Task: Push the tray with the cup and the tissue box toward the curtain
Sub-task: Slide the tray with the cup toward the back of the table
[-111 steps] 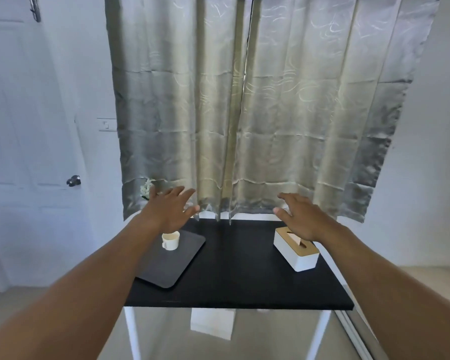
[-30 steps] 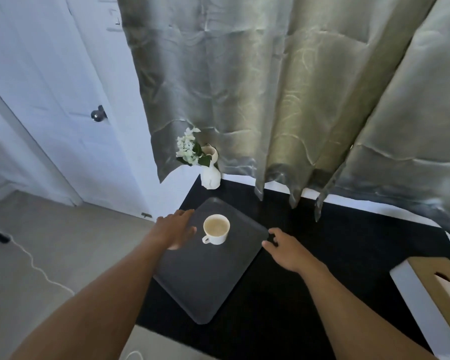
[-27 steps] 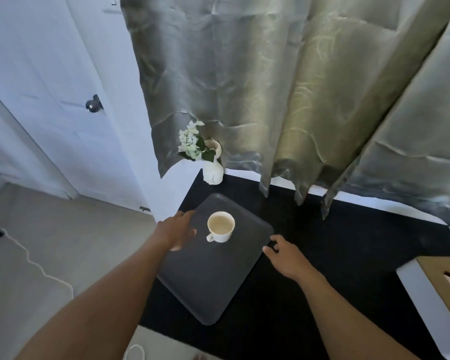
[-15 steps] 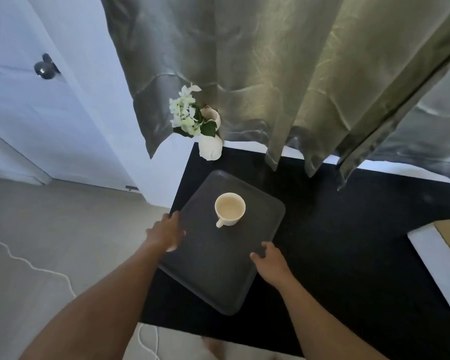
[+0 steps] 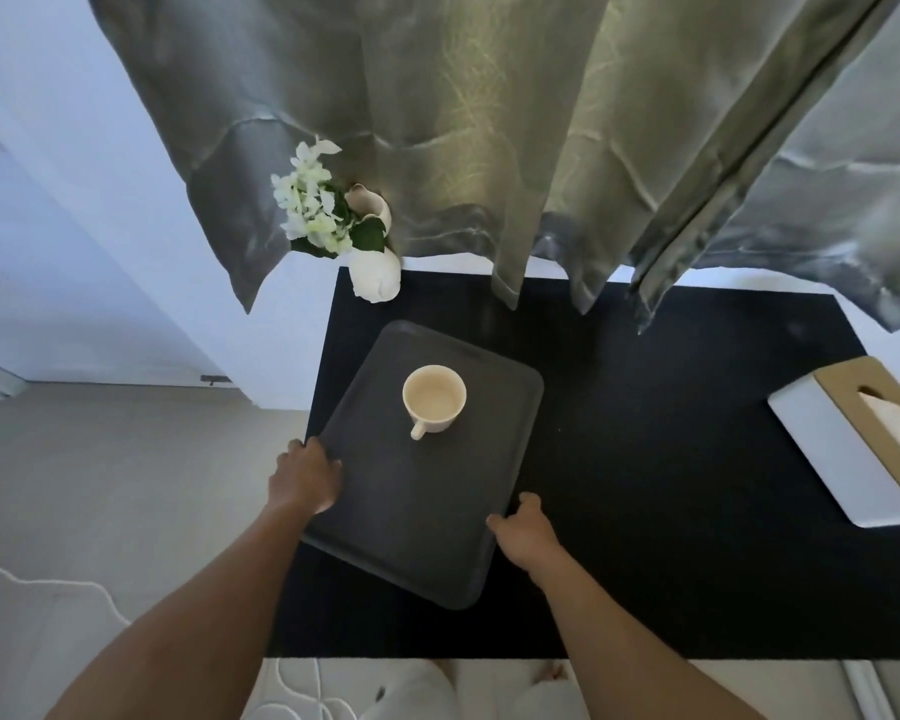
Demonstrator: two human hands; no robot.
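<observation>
A dark grey tray (image 5: 417,506) lies at an angle on the left part of the black table (image 5: 645,459), its left edge over the table's side. A cream cup (image 5: 434,398) stands on the tray's far half, handle toward me. My left hand (image 5: 305,475) grips the tray's left rim. My right hand (image 5: 523,532) holds the tray's right rim near the front corner. The white tissue box (image 5: 853,454) with a tan lid sits on the table at the far right, off the tray. The grey-green curtain (image 5: 489,148) hangs over the table's far edge.
A white vase with white flowers (image 5: 372,272) stands at the table's far left corner, just beyond the tray. A white wall and door are at left, with pale floor below. My legs show under the table's front edge.
The view has tilted down and closer to the table. Both hands slid back along the tray's sides toward me and now grip its rims. The tray has barely shifted.
</observation>
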